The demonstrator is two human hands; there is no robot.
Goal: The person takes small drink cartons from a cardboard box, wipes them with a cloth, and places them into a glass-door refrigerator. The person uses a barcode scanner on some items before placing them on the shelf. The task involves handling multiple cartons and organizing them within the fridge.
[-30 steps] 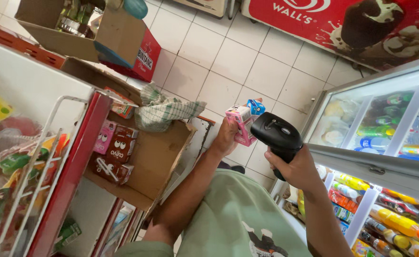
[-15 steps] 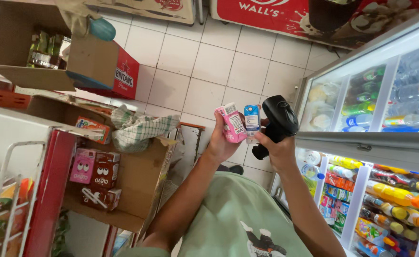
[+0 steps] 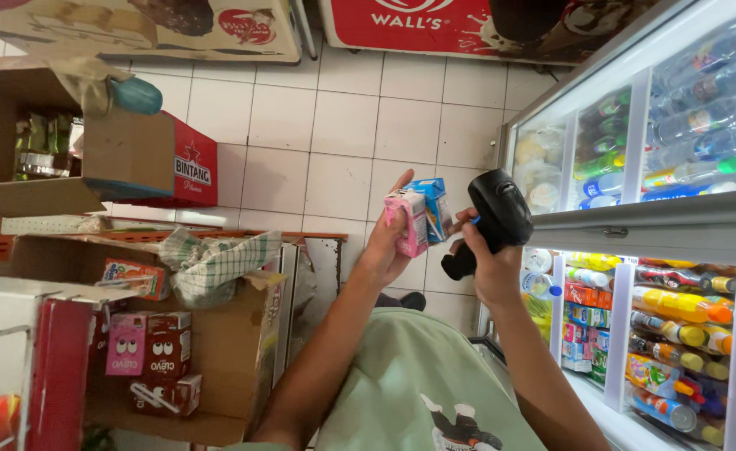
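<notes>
Fingers [image 3: 398,194] of the left hand [image 3: 385,250] clasp two upright drink cartons (pink [image 3: 408,221], blue [image 3: 431,207]); the right hand [image 3: 492,271] grips a black handheld scanner [image 3: 495,219] just beside them.

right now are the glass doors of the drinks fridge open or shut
Shut: the fridge doors sit flush in their frames, bottles showing behind the glass.

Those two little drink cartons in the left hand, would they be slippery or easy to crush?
The pink carton and blue carton look like stiff, boxy paperboard, so probably firm yet dentable. The left hand pinches both at once, suggesting they are light. Flat sides should keep them from rolling.
</notes>
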